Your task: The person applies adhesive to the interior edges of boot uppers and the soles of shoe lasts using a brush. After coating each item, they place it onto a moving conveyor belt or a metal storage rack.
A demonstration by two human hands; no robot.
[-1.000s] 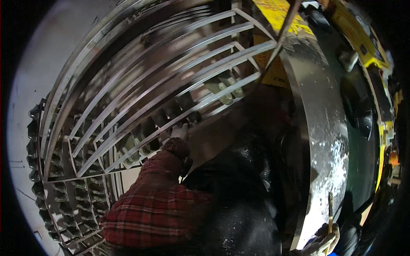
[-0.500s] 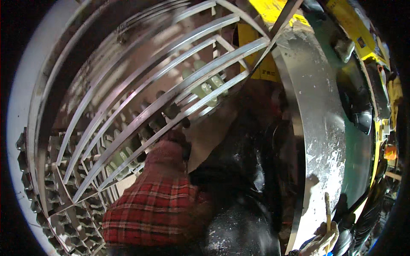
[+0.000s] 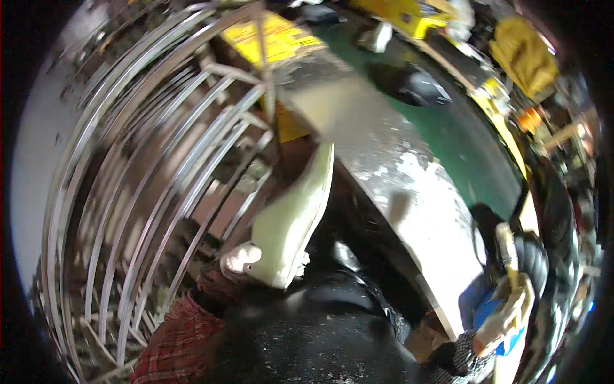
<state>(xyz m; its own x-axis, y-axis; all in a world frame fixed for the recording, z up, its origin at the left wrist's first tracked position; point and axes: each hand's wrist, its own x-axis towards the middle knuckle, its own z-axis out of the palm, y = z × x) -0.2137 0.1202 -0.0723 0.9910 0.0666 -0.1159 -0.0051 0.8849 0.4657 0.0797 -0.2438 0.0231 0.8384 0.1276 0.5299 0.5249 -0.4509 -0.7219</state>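
Note:
My left hand (image 3: 238,261), below a red plaid sleeve, grips the broad end of a pale green shoe last (image 3: 291,221). The last tilts upward in front of my black apron, its narrow end toward the grey work surface (image 3: 390,166). Most of the left palm is hidden, and the fingertips look bright white. At the lower right, my right hand (image 3: 508,317), with a black-and-white checked cuff, is closed round a brush (image 3: 510,256) with its head upward. A blue item (image 3: 489,304) shows beside that hand.
A curved-looking metal rack (image 3: 173,173) with several bars stands on my left. Beyond the work surface runs a green belt (image 3: 448,141) with a black shiny shoe (image 3: 422,89) on it. A yellow printed sheet (image 3: 272,38) lies at the far end. Dark items crowd the right side.
My left hand was reaching in at the rack; now it is back near my apron with the pale green last. The view has swung right, and the right hand with the brush shows more fully.

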